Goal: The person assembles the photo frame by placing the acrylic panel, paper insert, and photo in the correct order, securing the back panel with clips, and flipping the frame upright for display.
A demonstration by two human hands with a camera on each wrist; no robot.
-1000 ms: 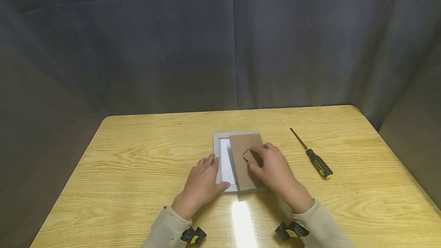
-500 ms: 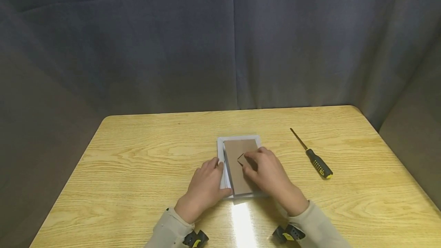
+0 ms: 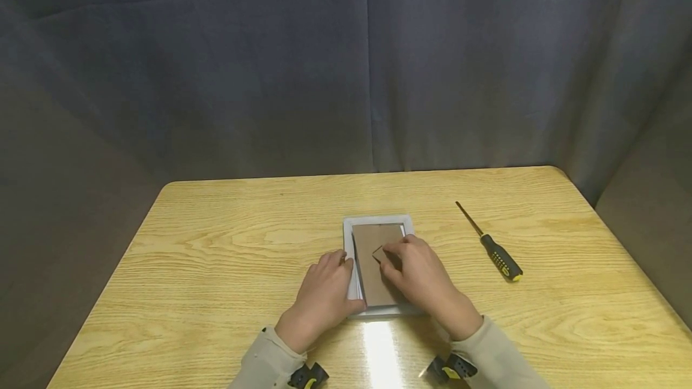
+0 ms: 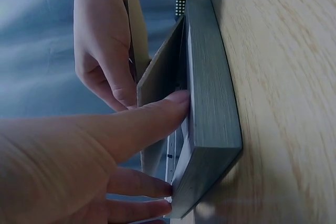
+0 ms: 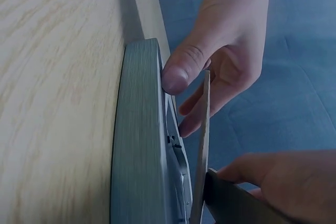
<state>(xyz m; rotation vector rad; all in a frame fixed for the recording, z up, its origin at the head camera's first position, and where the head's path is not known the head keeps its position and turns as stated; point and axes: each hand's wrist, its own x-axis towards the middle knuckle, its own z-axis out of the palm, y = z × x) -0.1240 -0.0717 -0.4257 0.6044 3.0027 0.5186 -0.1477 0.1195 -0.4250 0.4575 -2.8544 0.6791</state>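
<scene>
A grey picture frame (image 3: 378,220) lies face down on the table. Over its opening is a brown backing board (image 3: 373,290), tilted and partly raised from the frame in both wrist views. My right hand (image 3: 424,272) pinches the stand flap (image 4: 137,38) on the back of that board between thumb and fingers. Along the frame's left side rests my left hand (image 3: 321,293), its thumb (image 4: 163,111) pressing the rim near the lower left corner and its fingers touching the rim further along. A white layer shows in the gap left of the board. Small dark tabs (image 5: 173,141) show along the frame's inner edge.
To the right of the frame a screwdriver (image 3: 500,257) with a black and yellow handle lies on the wooden table (image 3: 216,245). A dark curtain (image 3: 270,77) hangs behind the table. Each wrist wears a black strap with a camera.
The right hand has moved the backing board left and toward the person, from beside the opening to over it. The frame and left hand have shifted slightly right and nearer.
</scene>
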